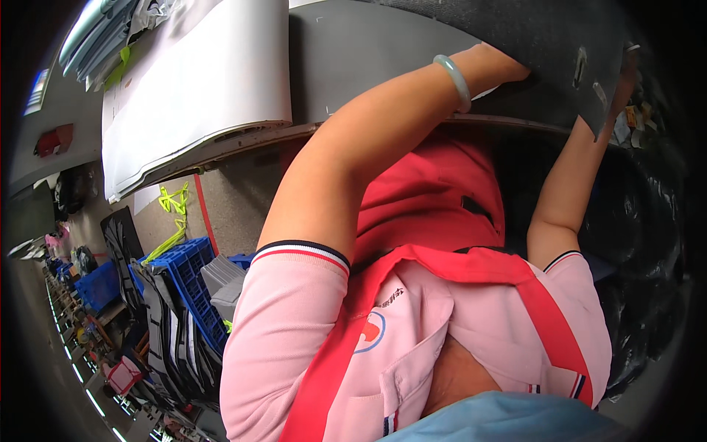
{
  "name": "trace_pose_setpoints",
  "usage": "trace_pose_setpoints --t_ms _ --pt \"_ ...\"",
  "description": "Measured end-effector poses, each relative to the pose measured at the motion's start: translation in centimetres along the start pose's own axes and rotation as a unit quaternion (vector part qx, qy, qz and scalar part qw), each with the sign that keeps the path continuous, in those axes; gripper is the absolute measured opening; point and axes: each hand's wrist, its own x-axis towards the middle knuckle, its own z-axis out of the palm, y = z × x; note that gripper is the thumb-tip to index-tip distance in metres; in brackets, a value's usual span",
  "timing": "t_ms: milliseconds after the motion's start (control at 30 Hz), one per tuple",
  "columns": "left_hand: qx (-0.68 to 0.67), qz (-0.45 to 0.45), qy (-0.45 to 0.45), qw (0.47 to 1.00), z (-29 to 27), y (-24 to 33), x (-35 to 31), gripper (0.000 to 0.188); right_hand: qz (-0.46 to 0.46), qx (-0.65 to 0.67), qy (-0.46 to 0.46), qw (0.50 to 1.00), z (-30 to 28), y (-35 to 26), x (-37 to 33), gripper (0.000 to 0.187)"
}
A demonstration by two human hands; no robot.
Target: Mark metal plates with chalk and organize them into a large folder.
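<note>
A large black sheet with a few small slits near its right end lies across the far right of the worktable. My left hand reaches under or behind this sheet, so its fingers are hidden; a pale bangle sits at that wrist. At the sheet's right end is my right hand, mostly covered by the sheet and lost in the dark rim. Whether either hand grips the sheet cannot be seen. Beneath it spreads a dark grey surface.
A thick stack of white sheets overhangs the table edge at left. Blue plastic crates holding grey and black pieces stand on the floor at left, with yellow-green straps beside them. Black plastic bags lie close by my right arm.
</note>
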Motion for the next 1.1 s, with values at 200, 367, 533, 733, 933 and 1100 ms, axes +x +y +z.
trace_pose_setpoints --t_ms 200,367,533,733,933,1100 --pt "-0.022 -0.024 0.034 0.999 -10.5 -3.1 -0.6 0.03 0.112 0.203 -0.333 0.914 -5.5 -1.1 2.8 0.042" --pt "-0.003 -0.047 0.058 0.997 -20.2 -8.8 1.8 0.027 0.095 0.219 -0.418 0.876 -5.6 -2.2 2.8 0.041" --pt "0.031 -0.072 0.087 0.993 -25.3 -10.8 5.9 0.024 -0.002 0.122 -0.298 0.947 -11.0 1.0 6.3 0.041" --pt "0.077 -0.27 0.217 0.935 -36.3 -7.0 -1.0 0.018 0.259 0.375 -0.382 0.804 -8.0 0.1 3.6 0.037" --pt "0.019 -0.328 0.548 0.769 -53.7 -13.8 -21.4 0.02 0.056 -0.089 -0.045 0.993 -7.8 1.9 1.4 0.04" --pt "0.133 -0.544 0.553 0.617 -55.7 -18.6 -39.3 0.032 0.096 -0.107 -0.119 0.982 -5.9 3.3 1.4 0.039"
